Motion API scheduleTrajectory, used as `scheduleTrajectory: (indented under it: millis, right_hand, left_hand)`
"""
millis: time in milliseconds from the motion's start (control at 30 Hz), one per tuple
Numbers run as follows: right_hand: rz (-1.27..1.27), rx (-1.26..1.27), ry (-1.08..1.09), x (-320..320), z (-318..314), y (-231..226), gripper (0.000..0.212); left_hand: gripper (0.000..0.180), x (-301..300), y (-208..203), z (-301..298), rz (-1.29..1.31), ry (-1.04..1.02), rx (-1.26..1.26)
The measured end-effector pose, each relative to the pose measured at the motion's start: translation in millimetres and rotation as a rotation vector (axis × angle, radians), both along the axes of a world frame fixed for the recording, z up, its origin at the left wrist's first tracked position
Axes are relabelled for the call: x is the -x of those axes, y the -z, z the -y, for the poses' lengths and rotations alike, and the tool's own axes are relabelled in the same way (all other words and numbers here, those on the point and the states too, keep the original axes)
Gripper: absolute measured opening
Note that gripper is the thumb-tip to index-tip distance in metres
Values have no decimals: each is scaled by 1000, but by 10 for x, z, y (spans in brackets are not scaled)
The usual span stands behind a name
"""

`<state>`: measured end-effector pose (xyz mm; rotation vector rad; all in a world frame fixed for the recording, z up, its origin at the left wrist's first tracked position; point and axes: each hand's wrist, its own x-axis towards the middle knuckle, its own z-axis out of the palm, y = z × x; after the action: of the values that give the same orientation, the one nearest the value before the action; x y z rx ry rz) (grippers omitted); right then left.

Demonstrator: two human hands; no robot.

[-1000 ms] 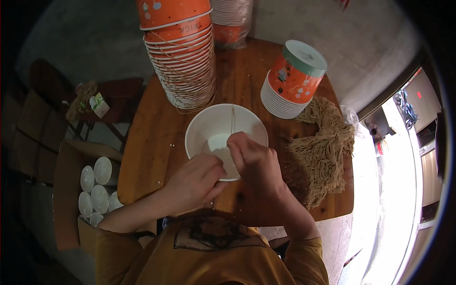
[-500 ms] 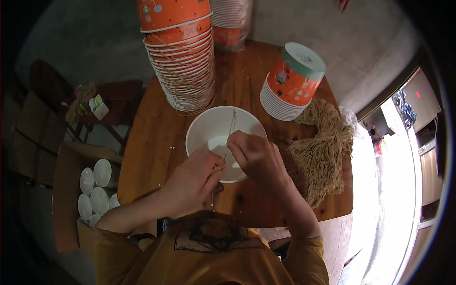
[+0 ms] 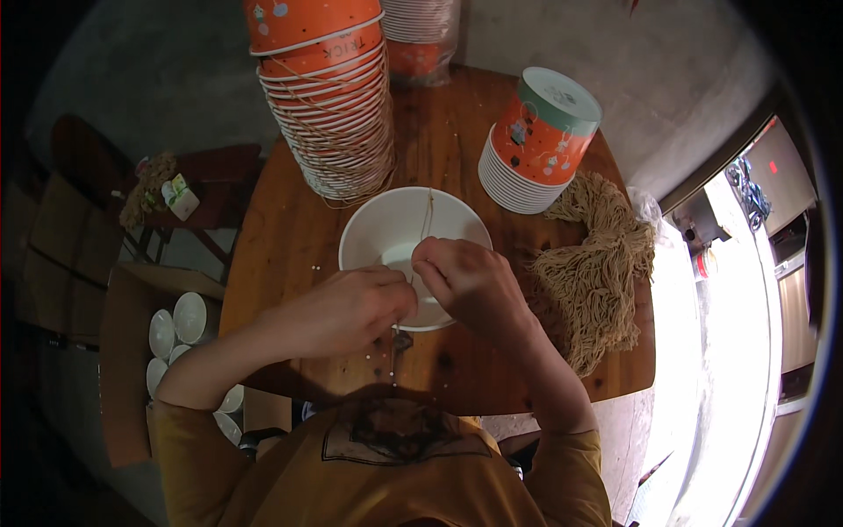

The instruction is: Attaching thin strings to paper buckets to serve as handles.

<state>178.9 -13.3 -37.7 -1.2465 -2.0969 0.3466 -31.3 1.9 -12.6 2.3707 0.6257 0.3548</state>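
A white paper bucket [image 3: 364, 239] stands upright on the wooden table, its open mouth facing up and its inside bare white. From its far rim a thin tan cord [image 3: 429, 213] runs down inside toward my right hand [image 3: 467, 277]. That hand is closed over the middle of the bucket, with its fingers pinched on the cord. My left hand [image 3: 360, 306] is at the near left rim, knuckles up and fingers closed on the cord's other part. The fingertips are partly hidden. A small dark lump [image 3: 401, 340] shows just below the near rim.
A tall stack of orange buckets [image 3: 329, 110] with cord handles rises at the far left. Upside-down orange buckets [image 3: 537, 149] stand at the far right, beside a bundle of tan cords [image 3: 597, 272]. Wrapped buckets [image 3: 417, 44] are behind. A cardboard box [image 3: 127, 369] holds white cups [image 3: 190, 318].
My left hand has turned flatter, knuckles up, and its elbow has swung outward to the left. My right hand keeps its pinch, nearly in place. The whole view has shifted slightly.
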Motion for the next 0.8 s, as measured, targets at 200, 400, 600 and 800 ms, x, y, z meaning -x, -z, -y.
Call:
scheduleTrajectory:
  millis: [200,400,600,800]
  right_hand:
    - [101,-29,66,5,-50,-9,6]
    - [100,-46,54,16,-77,2,4]
    - [121,-207,-14,-124,-70,-16,7]
    - [25,-54,-167,-471,216,-215,21]
  left_hand:
    - [8,67,-77,-63,-62,148,48]
    - [20,106,45,16,16,235,-245]
    - [27,169,82,44,67,246,-315]
    - [27,445,-56,-106,129,119,-393]
